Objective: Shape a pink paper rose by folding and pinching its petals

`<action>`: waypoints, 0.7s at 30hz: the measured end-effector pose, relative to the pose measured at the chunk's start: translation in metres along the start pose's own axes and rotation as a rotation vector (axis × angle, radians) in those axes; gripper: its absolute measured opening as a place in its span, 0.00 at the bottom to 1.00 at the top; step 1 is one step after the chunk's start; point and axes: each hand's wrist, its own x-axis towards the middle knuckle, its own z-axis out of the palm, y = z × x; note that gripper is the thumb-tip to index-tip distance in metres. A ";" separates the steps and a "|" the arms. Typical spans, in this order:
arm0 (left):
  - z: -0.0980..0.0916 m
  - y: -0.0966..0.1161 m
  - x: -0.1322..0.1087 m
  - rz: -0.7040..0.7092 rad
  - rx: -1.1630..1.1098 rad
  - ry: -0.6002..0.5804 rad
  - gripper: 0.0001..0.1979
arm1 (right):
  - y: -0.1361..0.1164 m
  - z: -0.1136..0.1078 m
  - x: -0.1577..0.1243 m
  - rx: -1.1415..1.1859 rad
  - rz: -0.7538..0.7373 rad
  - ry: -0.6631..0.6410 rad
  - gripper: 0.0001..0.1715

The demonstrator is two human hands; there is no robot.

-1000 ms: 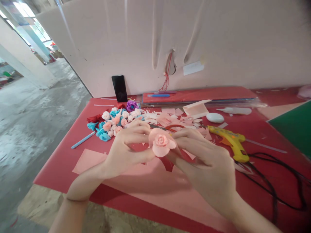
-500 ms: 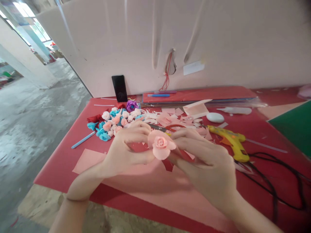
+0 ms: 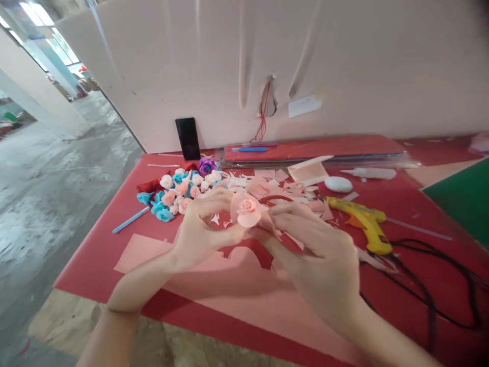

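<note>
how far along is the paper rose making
Done: a pile of small roses, pink, white and blue, lies at the far left of the table. In hand: the left hand and right hand pinch one pink rose, its centre rolled and outer petals on. Left, probably: the cut pink sheet under the hands and the scraps beyond could yield more; the glue gun lies by the right hand.

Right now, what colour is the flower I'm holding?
Pale pink; the flower shows best in the head view.
</note>
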 end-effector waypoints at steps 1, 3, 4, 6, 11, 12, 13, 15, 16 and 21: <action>0.001 -0.002 -0.001 0.001 0.005 0.017 0.07 | 0.001 0.000 0.000 -0.013 -0.013 0.009 0.15; 0.004 -0.005 -0.003 0.002 -0.004 0.046 0.06 | 0.002 0.001 0.000 -0.027 -0.036 0.024 0.13; 0.005 -0.006 -0.003 -0.001 -0.021 0.061 0.06 | 0.002 0.002 0.001 -0.033 -0.047 0.032 0.12; 0.006 -0.007 -0.004 -0.008 -0.079 0.069 0.06 | 0.002 0.003 0.002 -0.039 -0.061 0.041 0.12; 0.007 -0.004 -0.004 -0.104 -0.244 -0.047 0.06 | -0.002 0.000 0.002 0.039 -0.014 0.019 0.13; 0.006 -0.004 -0.004 -0.130 -0.272 -0.072 0.05 | -0.003 -0.002 0.002 0.066 0.001 0.009 0.13; 0.006 -0.003 -0.004 -0.153 -0.297 -0.096 0.05 | -0.004 -0.003 0.003 0.094 0.014 -0.009 0.13; 0.005 -0.002 -0.004 -0.190 -0.342 -0.146 0.04 | -0.006 -0.006 0.004 0.143 0.038 -0.060 0.14; 0.004 -0.001 -0.004 -0.211 -0.364 -0.170 0.04 | -0.007 -0.008 0.005 0.160 0.049 -0.094 0.15; 0.004 0.001 -0.004 -0.308 -0.416 -0.185 0.03 | -0.010 -0.014 0.009 0.199 0.122 -0.225 0.18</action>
